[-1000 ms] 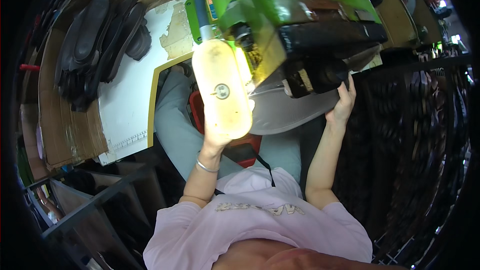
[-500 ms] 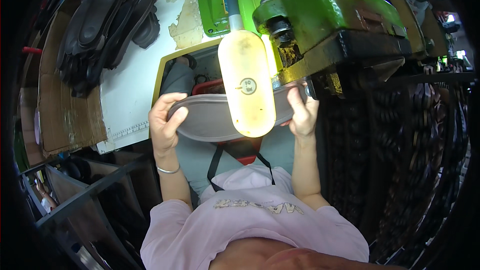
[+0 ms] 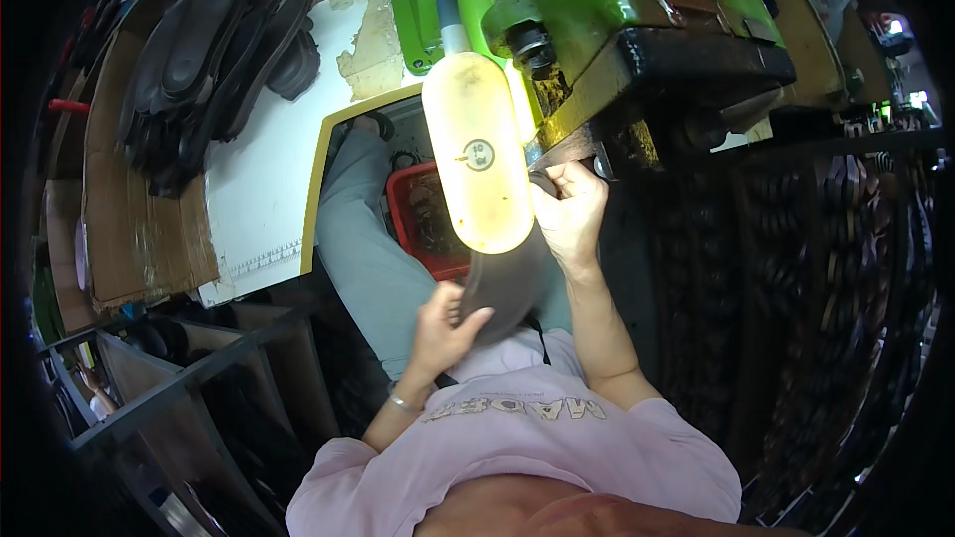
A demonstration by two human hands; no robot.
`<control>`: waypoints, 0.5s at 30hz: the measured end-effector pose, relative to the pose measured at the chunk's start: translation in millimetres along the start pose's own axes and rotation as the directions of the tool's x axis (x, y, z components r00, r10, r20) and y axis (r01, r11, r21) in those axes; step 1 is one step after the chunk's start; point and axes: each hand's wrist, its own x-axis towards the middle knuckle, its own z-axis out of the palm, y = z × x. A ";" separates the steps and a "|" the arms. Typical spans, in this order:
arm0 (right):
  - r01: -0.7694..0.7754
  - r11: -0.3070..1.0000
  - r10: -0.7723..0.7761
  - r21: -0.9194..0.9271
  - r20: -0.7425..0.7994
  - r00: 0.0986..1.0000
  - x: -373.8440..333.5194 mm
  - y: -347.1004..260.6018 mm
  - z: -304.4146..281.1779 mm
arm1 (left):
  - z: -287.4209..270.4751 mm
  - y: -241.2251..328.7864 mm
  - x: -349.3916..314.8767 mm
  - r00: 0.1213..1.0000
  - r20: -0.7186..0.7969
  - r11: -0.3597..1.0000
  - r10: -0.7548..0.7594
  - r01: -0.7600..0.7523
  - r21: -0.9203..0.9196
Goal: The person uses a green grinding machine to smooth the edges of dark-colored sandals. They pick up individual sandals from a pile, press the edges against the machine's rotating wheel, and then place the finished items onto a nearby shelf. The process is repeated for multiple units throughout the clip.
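Observation:
A dark grey-brown shoe sole slants between my two hands, one end up at the green machine and the other down near my lap. My left hand is closed on its lower end, thumb on top. Around the upper end, right beside the machine's metal working part, my right hand is closed too. A glowing oval lamp hangs in front and hides the sole's middle and part of its upper end. Whether the edge touches the machine cannot be made out.
Several dark soles are piled in a cardboard box at the far left, beside a white tabletop with a yellow edge. Below the lamp sits a red bin. Grey shelving stands at left; racks of dark soles fill the right.
The sole has swung from lying crosswise to slanting steeply. My left hand came down and right with its end; my right hand shifted slightly left, staying by the machine. The red bin is more exposed.

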 end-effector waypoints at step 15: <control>0.072 0.994 -0.021 0.079 -0.512 0.859 123.4 9.9 -142.5 | -248.4 115.5 188.6 0.390 -0.420 0.317 0.819 0.301 0.899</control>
